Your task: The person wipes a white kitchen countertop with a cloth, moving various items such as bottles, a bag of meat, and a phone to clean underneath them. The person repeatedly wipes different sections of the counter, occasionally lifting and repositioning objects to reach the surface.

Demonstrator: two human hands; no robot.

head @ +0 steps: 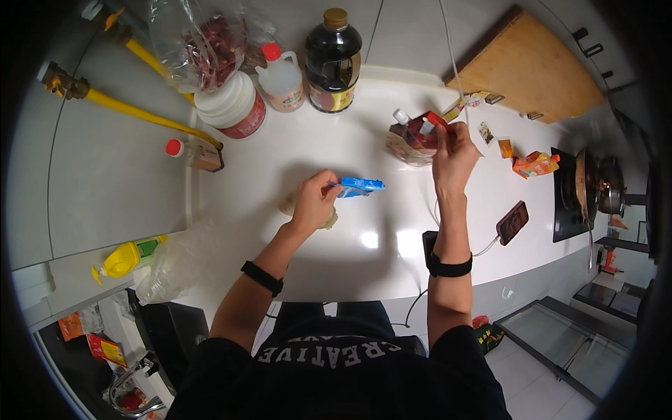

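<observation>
Near the middle of the white countertop (325, 262), my left hand (315, 202) pinches the left end of a blue plastic packet (362, 185). A pale greenish item (329, 220), mostly hidden, lies beneath that hand. My right hand (454, 157) is farther right, its fingertips closed on a red item (434, 119) at the top of a group of packages. A dark red pouch with a white cap (407, 139) stands just left of those fingers. Whether the red item belongs to a separate package, I cannot tell.
Along the back stand a white tub (233, 105), a white jug with red cap (282, 79) and a large dark bottle (334, 63). To the right are a wooden board (525, 65), an orange pouch (535, 165), a phone (512, 222) with a cable, and a cooktop (564, 210).
</observation>
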